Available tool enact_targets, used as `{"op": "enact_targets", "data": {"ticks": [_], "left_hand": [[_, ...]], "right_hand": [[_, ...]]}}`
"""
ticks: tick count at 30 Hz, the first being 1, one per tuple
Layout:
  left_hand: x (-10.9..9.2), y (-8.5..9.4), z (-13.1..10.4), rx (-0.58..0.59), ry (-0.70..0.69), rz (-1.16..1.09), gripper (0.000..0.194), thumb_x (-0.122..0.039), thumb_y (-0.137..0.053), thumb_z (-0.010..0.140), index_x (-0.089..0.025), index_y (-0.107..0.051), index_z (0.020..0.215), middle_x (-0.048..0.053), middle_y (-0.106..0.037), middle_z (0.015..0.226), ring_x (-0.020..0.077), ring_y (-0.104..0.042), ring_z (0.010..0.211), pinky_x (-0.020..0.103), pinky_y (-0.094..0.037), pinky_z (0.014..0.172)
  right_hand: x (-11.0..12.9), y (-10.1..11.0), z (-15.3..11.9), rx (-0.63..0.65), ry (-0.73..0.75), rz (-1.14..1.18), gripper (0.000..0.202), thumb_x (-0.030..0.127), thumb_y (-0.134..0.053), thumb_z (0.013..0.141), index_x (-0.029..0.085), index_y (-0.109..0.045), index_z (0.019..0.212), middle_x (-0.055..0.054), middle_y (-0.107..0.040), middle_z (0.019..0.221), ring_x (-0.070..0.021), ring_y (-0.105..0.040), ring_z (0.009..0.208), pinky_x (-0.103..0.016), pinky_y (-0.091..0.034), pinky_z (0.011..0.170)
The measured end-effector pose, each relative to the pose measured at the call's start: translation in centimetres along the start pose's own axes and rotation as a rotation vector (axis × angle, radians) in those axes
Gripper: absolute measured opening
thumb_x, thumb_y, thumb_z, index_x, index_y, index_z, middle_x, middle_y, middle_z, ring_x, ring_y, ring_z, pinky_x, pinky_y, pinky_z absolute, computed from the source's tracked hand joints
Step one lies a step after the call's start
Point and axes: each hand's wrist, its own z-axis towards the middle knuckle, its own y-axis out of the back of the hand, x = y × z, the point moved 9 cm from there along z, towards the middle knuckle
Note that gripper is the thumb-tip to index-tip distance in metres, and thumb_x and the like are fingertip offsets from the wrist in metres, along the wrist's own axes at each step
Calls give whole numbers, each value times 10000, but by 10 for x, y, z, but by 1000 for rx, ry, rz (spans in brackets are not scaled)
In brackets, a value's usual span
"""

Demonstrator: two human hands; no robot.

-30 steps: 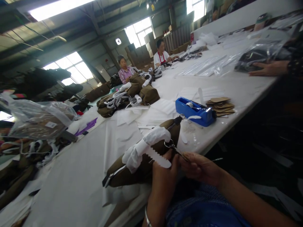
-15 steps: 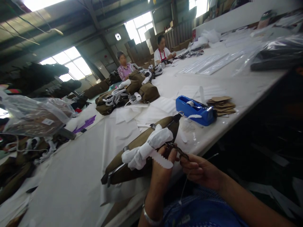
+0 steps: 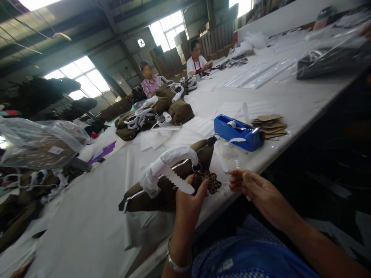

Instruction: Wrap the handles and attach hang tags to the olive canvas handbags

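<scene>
An olive-brown handbag (image 3: pixel 168 199) lies tilted at the near table edge, its handle (image 3: pixel 176 154) wrapped in white material. A strip of white foam with a scalloped edge (image 3: pixel 179 180) hangs from the handle. My left hand (image 3: pixel 189 202) is closed on a leopard-print flower-shaped charm (image 3: pixel 213 183), which hangs from a metal ring on the bag. To the right, apart from the charm, my right hand (image 3: pixel 257 191) has its fingertips pinched together. What they hold, if anything, is too small to make out.
A blue tape dispenser (image 3: pixel 239 133) stands beyond my hands, beside a pile of brown paper pieces (image 3: pixel 269 125). Several wrapped-handle bags (image 3: pixel 179 112) are heaped farther back, near two seated people. A plastic-wrapped dark bundle (image 3: pixel 321 63) lies at the right edge.
My right hand has let go of the charm and moved right. The charm now shows fully in my left hand. The bag's handle stands more upright, and the plastic-wrapped bundle has shifted left.
</scene>
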Motion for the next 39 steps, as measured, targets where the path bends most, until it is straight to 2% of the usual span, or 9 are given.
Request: {"op": "enact_targets", "data": {"ticks": [3, 6, 10, 13, 19, 24, 27, 34, 39], "left_hand": [[-6, 8, -2, -14, -39, 18, 295, -387, -703, 884, -174, -737, 1085, 60, -773, 989, 233, -707, 932, 319, -534, 859], [-4, 12, -4, -19, -31, -12, 346, -388, -705, 887, -190, -730, 1169, 71, -778, 1103, 259, -708, 1034, 361, -532, 950], [6, 13, -4, -41, 6, -85, 413, -407, -742, 860, -174, -719, 1200, 89, -781, 1115, 265, -726, 1007, 355, -579, 890], [15, 11, -5, -29, 51, -162, 480, -433, -737, 863, -151, -690, 1249, 111, -778, 1114, 261, -738, 935, 308, -608, 732], [15, 12, -5, -27, 45, -134, 497, -436, -727, 871, -141, -690, 1270, 113, -772, 1134, 245, -731, 903, 270, -593, 663], [11, 11, -5, -32, 62, -107, 476, -440, -679, 900, -127, -705, 1258, 84, -791, 985, 177, -683, 686, 265, -568, 618], [10, 12, -5, -37, 57, -101, 453, -434, -665, 910, -124, -715, 1235, 86, -788, 966, 192, -695, 714, 278, -572, 646], [6, 12, -4, -15, 6, -64, 356, -425, -657, 927, -156, -751, 1140, 113, -782, 1089, 289, -725, 1007, 367, -578, 880], [6, 12, -5, -26, -20, -52, 340, -393, -678, 915, -165, -744, 1158, 94, -786, 1104, 272, -724, 1041, 375, -551, 951]], "right_hand": [[19, 4, 0, -3, 113, -171, 429, 516, -769, 841, 230, -740, 1160, -88, -767, 1105, -243, -735, 1010, -391, -595, 946], [49, -2, -6, -50, 406, -496, 237, 422, -748, 875, 278, -792, 1058, -38, -776, 1108, -222, -737, 1028, -345, -590, 974], [77, -23, -22, -95, 787, -784, 154, 238, -668, 943, 270, -809, 996, -8, -774, 1059, -145, -742, 927, -209, -593, 895], [80, -34, -22, -77, 875, -852, 190, 166, -626, 961, 220, -793, 1034, -23, -769, 1037, -132, -741, 892, -186, -591, 863], [73, -56, -9, 18, 904, -1134, 277, 130, -547, 990, 206, -752, 1160, -39, -773, 1042, -172, -735, 905, -258, -588, 829], [68, -67, 0, 24, 848, -1340, 309, 127, -559, 959, 201, -750, 1190, -81, -761, 1005, -242, -691, 960, -354, -571, 844], [70, -69, 0, 40, 797, -1239, 292, 161, -544, 977, 200, -758, 1171, -83, -761, 993, -241, -686, 961, -369, -562, 869], [51, -71, 6, 102, 487, -864, 188, 269, -623, 969, 240, -794, 1041, -20, -780, 903, -184, -725, 800, -288, -572, 797], [44, -70, 7, 109, 550, -946, 206, 256, -597, 987, 231, -778, 1083, -29, -770, 921, -189, -725, 833, -290, -553, 789]]}}
